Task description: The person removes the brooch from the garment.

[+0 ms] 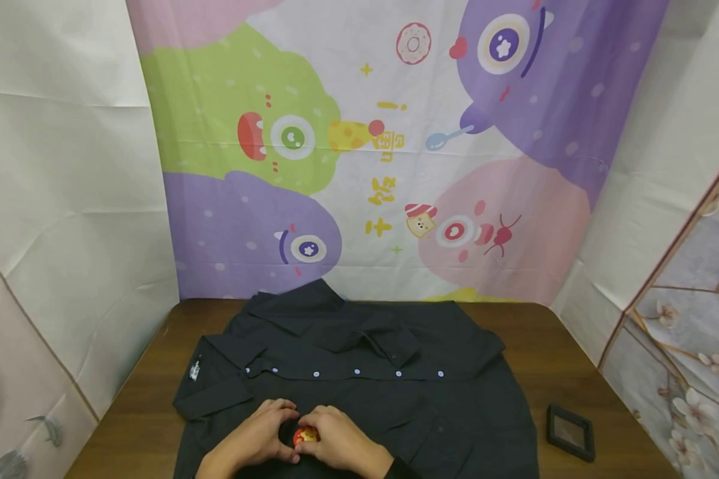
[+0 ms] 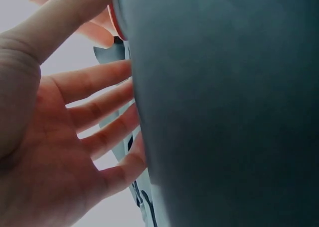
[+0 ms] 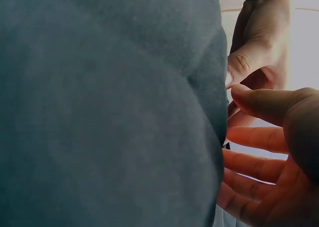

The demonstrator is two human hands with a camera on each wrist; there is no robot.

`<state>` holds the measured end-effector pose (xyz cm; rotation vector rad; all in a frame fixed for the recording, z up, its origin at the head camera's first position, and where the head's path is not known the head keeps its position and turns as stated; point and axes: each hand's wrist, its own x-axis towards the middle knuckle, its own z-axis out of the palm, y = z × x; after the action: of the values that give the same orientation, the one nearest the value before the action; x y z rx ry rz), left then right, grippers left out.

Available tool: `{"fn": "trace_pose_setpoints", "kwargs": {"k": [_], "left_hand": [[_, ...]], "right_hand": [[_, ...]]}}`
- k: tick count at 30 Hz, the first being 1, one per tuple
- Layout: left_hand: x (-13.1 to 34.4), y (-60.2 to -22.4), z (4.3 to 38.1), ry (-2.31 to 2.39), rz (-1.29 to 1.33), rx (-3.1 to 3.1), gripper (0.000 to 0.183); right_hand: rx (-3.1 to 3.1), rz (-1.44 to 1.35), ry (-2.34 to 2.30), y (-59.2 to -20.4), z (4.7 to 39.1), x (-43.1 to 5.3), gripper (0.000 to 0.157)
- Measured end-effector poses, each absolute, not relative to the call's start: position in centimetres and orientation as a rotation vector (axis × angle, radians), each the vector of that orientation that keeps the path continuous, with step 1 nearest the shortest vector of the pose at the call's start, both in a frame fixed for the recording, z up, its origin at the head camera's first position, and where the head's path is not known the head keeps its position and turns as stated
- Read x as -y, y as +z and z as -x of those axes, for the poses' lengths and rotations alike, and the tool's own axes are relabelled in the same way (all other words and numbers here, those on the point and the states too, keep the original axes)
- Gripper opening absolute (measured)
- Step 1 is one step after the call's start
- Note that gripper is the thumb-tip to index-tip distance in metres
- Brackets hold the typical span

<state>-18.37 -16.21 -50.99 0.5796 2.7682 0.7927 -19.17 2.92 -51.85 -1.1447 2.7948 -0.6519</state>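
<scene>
Head view: left hand [image 1: 260, 431] and right hand [image 1: 343, 439] close together on a dark shirt [image 1: 485, 412], red-and-yellow round piece [image 1: 305, 436] between them.
Piece lies below the row of buttons [image 1: 357, 372]. Wrist views: fingers spread, fairly straight, touching the shirt; whether thumbs press the piece, cannot tell. Black frame [image 1: 570, 433] well apart, on brown table [image 1: 128, 426].

Dark cloth [image 2: 224, 107] filled three o'clock. Around nine, the left hand [image 2: 60, 132] spread its fingers to the cloth's edge; near eleven, the right hand [image 2: 97, 32] showed beside a red-rimmed object [image 2: 115, 26].
</scene>
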Motion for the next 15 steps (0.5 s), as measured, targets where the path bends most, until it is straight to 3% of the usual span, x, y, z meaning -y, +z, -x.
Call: {"fn": "trace_pose_setpoints", "kwargs": {"k": [15], "left_hand": [[16.24, -50.94, 18.49, 0.744, -0.595, -2.759, 0.064]], "right_hand": [[-2.769, 1.153, -0.578, -51.85, 19.46, -3.14, 0.033]]}}
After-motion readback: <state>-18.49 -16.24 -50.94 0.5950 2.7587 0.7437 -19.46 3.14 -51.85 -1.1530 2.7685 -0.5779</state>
